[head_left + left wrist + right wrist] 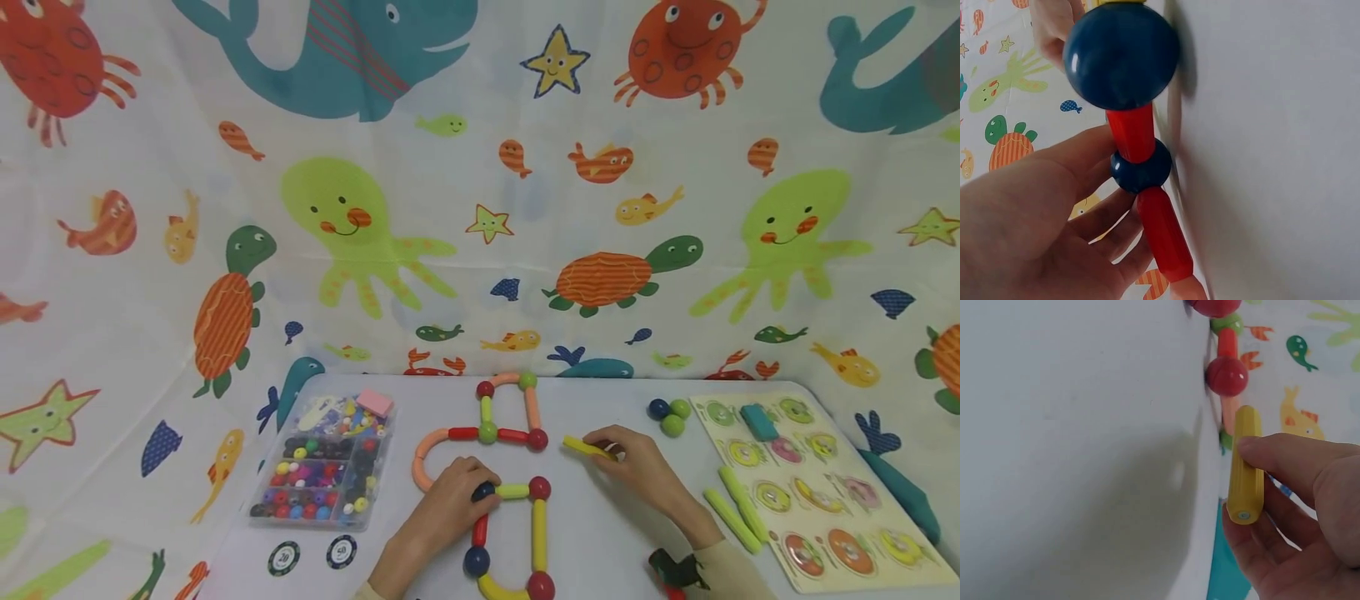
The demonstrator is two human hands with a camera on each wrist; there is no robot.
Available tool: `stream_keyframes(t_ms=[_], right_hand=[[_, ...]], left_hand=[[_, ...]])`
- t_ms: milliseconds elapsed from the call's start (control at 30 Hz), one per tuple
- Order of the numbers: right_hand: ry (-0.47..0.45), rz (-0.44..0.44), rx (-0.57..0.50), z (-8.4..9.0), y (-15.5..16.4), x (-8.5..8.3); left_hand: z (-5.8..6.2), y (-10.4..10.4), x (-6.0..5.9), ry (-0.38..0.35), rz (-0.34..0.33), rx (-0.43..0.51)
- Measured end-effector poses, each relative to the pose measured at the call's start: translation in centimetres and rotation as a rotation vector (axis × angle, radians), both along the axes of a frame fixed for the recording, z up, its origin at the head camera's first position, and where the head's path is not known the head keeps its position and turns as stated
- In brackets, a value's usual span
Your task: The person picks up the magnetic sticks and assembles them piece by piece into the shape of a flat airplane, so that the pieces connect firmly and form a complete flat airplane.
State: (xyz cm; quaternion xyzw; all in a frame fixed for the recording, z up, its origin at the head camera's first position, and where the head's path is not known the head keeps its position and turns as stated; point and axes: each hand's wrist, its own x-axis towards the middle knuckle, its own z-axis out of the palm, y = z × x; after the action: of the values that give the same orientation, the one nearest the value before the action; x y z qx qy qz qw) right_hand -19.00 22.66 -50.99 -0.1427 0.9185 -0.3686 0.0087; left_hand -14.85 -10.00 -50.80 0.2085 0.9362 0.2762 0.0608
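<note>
My left hand grips a dark blue ball, thumb on one side and fingers on the other. The ball joins red rods in a figure of rods and balls lying on the table. Above the table, to the right of this figure, my right hand pinches a yellow rod between thumb and fingers. The yellow rod touches no other piece. Nearest to its tip is a red ball of the upper loop. A lower loop has another red ball and a long yellow rod.
Left of the figure stands a clear compartment box of beads, with two round chips before it. On the right lie green balls, a navy ball, light green rods and a picture puzzle board. A patterned curtain hangs behind.
</note>
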Motion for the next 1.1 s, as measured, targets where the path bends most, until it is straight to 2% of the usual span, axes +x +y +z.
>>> stream_keyframes(t_ms=[200, 767, 1000, 1100], right_hand=[[-0.028, 0.021, 0.006, -0.4, -0.8, -0.7], [0.002, 0.034, 0.014, -0.7, -1.7, -0.8], [-0.054, -0.038, 0.02, -0.2, -0.8, -0.3], [-0.042, -0.072, 0.031, 0.2, 0.4, 0.1]], left_hand=[[-0.1, 0.3, 0.1, -0.001, -0.011, -0.001], [0.2, 0.4, 0.2, 0.006, -0.02, 0.003], [0.1, 0.2, 0.1, 0.003, -0.006, 0.007], [0.0, 0.1, 0.0, 0.005, 0.004, 0.012]])
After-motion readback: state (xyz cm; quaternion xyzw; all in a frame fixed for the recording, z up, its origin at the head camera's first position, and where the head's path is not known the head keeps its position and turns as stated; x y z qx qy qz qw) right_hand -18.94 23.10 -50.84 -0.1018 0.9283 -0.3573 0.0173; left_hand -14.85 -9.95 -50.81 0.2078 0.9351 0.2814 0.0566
